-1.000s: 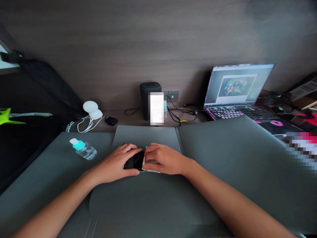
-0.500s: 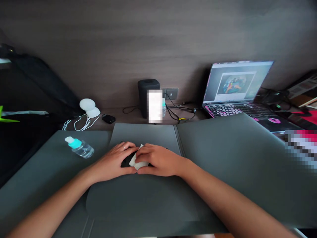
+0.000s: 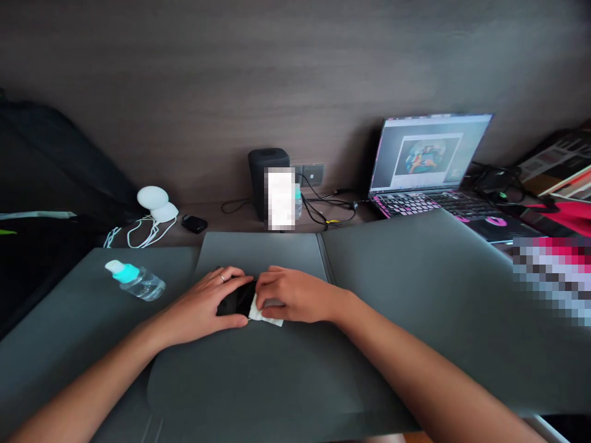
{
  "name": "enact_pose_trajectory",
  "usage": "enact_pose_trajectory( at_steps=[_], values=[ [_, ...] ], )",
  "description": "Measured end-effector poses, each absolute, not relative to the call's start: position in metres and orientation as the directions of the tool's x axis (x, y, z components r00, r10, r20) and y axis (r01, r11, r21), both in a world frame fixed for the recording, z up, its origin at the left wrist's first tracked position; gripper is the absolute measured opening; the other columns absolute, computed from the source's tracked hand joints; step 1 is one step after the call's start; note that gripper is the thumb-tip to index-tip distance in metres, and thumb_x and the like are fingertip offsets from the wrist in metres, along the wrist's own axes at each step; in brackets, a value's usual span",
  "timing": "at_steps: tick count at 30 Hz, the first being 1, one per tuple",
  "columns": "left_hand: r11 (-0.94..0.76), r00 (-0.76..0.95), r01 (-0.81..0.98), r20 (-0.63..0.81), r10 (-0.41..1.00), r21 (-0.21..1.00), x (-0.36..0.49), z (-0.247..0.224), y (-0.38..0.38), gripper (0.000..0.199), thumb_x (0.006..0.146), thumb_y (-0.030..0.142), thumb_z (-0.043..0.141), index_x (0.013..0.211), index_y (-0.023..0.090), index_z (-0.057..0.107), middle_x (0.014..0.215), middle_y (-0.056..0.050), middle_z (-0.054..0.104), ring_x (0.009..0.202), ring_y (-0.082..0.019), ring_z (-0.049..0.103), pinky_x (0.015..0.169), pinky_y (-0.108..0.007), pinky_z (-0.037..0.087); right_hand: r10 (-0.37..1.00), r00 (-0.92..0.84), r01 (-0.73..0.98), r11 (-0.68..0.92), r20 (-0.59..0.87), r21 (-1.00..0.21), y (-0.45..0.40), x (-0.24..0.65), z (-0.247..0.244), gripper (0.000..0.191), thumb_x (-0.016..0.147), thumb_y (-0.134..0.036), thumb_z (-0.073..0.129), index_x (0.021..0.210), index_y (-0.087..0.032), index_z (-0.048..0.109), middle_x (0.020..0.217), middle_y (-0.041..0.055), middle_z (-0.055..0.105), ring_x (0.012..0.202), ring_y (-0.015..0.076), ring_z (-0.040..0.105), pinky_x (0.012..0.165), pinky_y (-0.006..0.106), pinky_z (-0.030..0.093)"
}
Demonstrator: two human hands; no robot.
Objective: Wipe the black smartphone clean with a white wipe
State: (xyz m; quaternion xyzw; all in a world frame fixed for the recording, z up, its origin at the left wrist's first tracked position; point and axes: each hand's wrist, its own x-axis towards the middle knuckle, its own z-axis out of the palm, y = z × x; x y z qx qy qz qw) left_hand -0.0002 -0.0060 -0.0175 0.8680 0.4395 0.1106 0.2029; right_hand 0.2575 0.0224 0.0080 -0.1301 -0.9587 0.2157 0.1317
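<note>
A black glossy phone (image 3: pixel 235 299) lies flat on the grey desk mat (image 3: pixel 258 369), its right part covered. My left hand (image 3: pixel 210 304), with a ring on one finger, grips it between thumb and fingers at its near and far edges. My right hand (image 3: pixel 293 295) pinches a folded white tissue (image 3: pixel 265 315) and presses it down on the phone's right part. To the left, a clear spray bottle (image 3: pixel 145 284) with a turquoise collar lies on its side on the mat.
Along the wall stand a black speaker (image 3: pixel 257 184), a white round device (image 3: pixel 153 198) with cables, and a small black gadget (image 3: pixel 194 223). An open laptop (image 3: pixel 429 154) sits at the back right, near black cables (image 3: pixel 318 209). A dark bag (image 3: pixel 50 147) fills the left side.
My right hand has moved the tissue across the phone, turning it so its corner now points toward me. More of the phone's dark surface shows beside my left hand. The view has shifted slightly.
</note>
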Motion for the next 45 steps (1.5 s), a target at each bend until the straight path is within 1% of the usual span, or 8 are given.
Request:
enact_pose_trajectory(
  at_steps=[4,8,14,20,28,34,40,45],
  values=[
    [-0.517,0.582,0.73,-0.012,0.813,0.447,0.0,-0.017,-0.006,0.058,0.088,0.047,0.066,0.141,0.033,0.047,0.141,-0.005,0.048,0.127,-0.029,0.049,0.105,-0.04,0.043,0.32,-0.933,0.213,0.862,0.167,-0.461,0.025,0.263,0.009,0.009,0.09,-0.011,0.06,0.087,-0.016,0.066,0.09,0.0037,0.062,0.086,0.0148,0.055,0.089,0.029,0.04],
    [-0.525,0.583,0.724,0.01,0.812,0.447,-0.001,-0.02,-0.005,0.057,0.087,0.046,0.066,0.14,0.033,0.048,0.14,-0.005,0.049,0.128,-0.03,0.048,0.105,-0.041,0.042,0.295,-0.933,0.185,0.885,0.207,-0.428,0.024,0.251,0.004,0.009,0.092,-0.014,0.058,0.088,-0.016,0.066,0.09,0.0048,0.062,0.089,0.0156,0.054,0.092,0.03,0.039],
    [-0.531,0.593,0.713,0.01,0.805,0.458,-0.001,-0.021,-0.006,0.058,0.087,0.049,0.065,0.141,0.034,0.047,0.14,-0.006,0.049,0.126,-0.03,0.05,0.103,-0.04,0.044,0.308,-0.946,0.206,0.814,0.103,-0.542,0.028,0.265,0.01,0.009,0.089,-0.011,0.062,0.085,-0.016,0.067,0.089,0.0033,0.065,0.089,0.0151,0.057,0.092,0.03,0.039],
    [-0.529,0.595,0.712,0.004,0.804,0.461,-0.002,-0.02,-0.005,0.058,0.088,0.048,0.065,0.141,0.034,0.046,0.139,-0.006,0.049,0.126,-0.031,0.049,0.104,-0.043,0.043,0.301,-0.946,0.2,0.832,0.118,-0.517,0.025,0.259,0.009,0.006,0.088,-0.011,0.063,0.085,-0.015,0.066,0.09,0.0032,0.064,0.088,0.0147,0.056,0.092,0.03,0.037],
    [-0.543,0.604,0.701,0.021,0.797,0.462,-0.002,-0.02,-0.004,0.058,0.088,0.048,0.066,0.141,0.034,0.046,0.139,-0.006,0.049,0.125,-0.03,0.05,0.104,-0.043,0.043,0.317,-0.948,0.242,0.772,0.027,-0.587,0.027,0.276,0.012,0.01,0.085,-0.007,0.065,0.082,-0.016,0.068,0.084,0.0014,0.067,0.087,0.0149,0.058,0.093,0.031,0.037],
    [-0.548,0.603,0.704,0.026,0.797,0.451,-0.001,-0.021,-0.006,0.058,0.088,0.048,0.066,0.141,0.034,0.047,0.139,-0.006,0.049,0.125,-0.029,0.051,0.104,-0.041,0.044,0.318,-0.945,0.219,0.781,0.07,-0.585,0.026,0.267,0.01,0.008,0.086,-0.008,0.064,0.083,-0.015,0.068,0.088,0.0026,0.065,0.088,0.0139,0.056,0.092,0.028,0.037],
    [-0.536,0.594,0.732,-0.009,0.804,0.421,-0.002,-0.021,-0.005,0.058,0.09,0.048,0.064,0.143,0.034,0.044,0.141,-0.005,0.046,0.127,-0.028,0.048,0.106,-0.04,0.041,0.343,-0.936,0.318,0.726,-0.081,-0.61,0.034,0.288,0.017,0.008,0.082,-0.008,0.069,0.083,-0.015,0.071,0.086,0.0025,0.063,0.091,0.0163,0.055,0.089,0.028,0.039],
    [-0.537,0.594,0.732,-0.006,0.805,0.419,-0.002,-0.02,-0.006,0.057,0.09,0.049,0.064,0.142,0.034,0.046,0.141,-0.004,0.047,0.127,-0.028,0.049,0.106,-0.039,0.042,0.374,-0.92,0.364,0.7,-0.118,-0.614,0.035,0.298,0.021,0.007,0.082,-0.009,0.069,0.083,-0.015,0.071,0.083,0.0022,0.062,0.09,0.0164,0.054,0.089,0.029,0.038]
  ],
)
